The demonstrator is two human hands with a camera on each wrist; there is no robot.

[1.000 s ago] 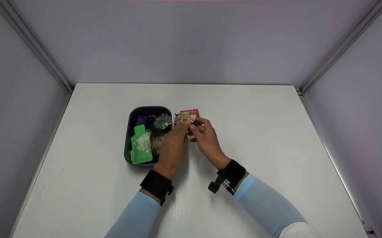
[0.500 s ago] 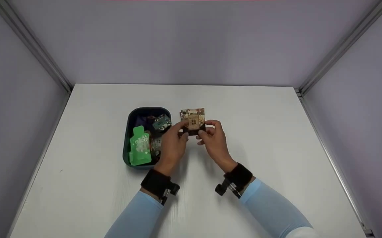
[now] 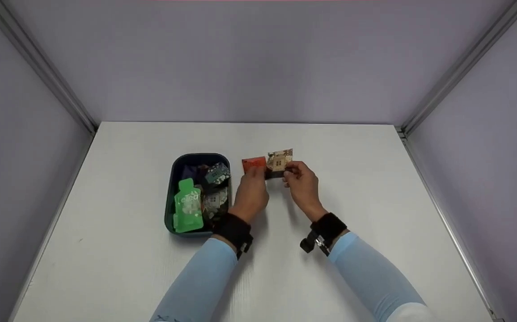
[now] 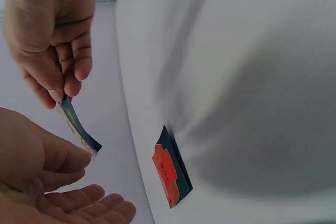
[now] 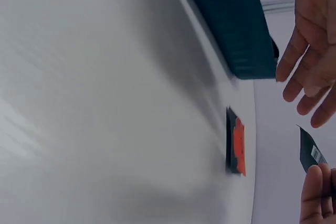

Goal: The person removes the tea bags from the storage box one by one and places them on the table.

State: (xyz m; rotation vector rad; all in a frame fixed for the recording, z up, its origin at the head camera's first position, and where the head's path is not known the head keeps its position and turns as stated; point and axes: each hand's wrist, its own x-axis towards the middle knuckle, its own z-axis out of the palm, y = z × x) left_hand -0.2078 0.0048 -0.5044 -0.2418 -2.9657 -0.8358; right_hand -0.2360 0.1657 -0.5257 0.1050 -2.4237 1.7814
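My right hand [image 3: 305, 185] pinches a small flat packet with a floral print and tan label [image 3: 280, 162] by its right edge, held above the table. In the right wrist view the back of this packet [image 5: 312, 149] is dark with a barcode. My left hand [image 3: 252, 193] is beside it with fingers extended and holds nothing; in the left wrist view its thumb [image 4: 68, 153] lies close to the packet's free end. Beyond the left fingers in the head view, a red and dark packet [image 3: 254, 162] lies on the table, apart from both hands in the wrist views.
Left of the hands stands a dark teal bin [image 3: 169, 205]. It holds a green pouch [image 3: 189, 208], a green patterned packet [image 3: 217, 174] and other small packets. The white table [image 3: 375, 201] is enclosed by grey panels at its back and sides.
Earlier both hands held the floral packet over the red one. Since then the left hand has let go, and the right hand has carried the packet rightward, uncovering the red packet.
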